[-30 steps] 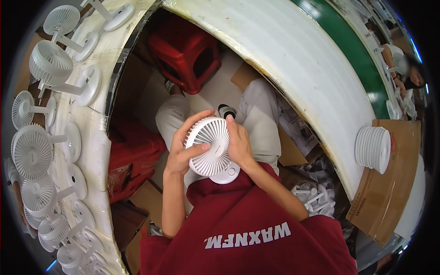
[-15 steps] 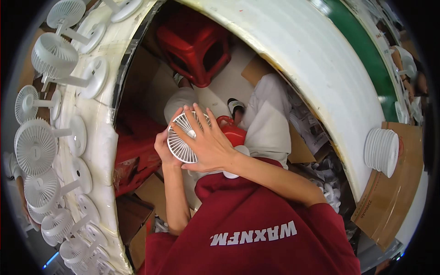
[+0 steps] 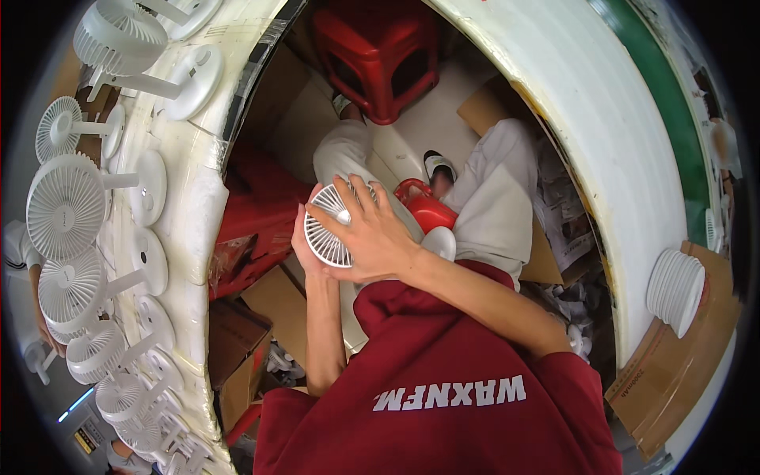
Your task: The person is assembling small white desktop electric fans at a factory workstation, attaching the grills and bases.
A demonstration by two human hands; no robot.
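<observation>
Above my lap I hold a small white fan [image 3: 323, 247], its round slatted grille facing up between my hands. My left hand [image 3: 305, 237] grips the fan's left rim from the side and below. Across the right part of the grille lies my right hand [image 3: 378, 237], its fingers bent over the slats and far rim. It hides much of the fan head. A round white disc [image 3: 441, 242] shows beyond my right wrist; whether it is this fan's base I cannot tell.
Assembled white fans [image 3: 67, 206] crowd the pale bench [image 3: 190, 269] at left. On the right, stacked white discs [image 3: 675, 291] and cardboard [image 3: 673, 356] rest by a white surface [image 3: 586, 103]. A red stool [image 3: 380, 47] stands ahead; a red plastic object [image 3: 431, 212] sits between my legs.
The view has shifted, so the bench, stool and legs appear farther right. Both hands keep their hold on the fan, with the right-hand fingers slightly more bent.
</observation>
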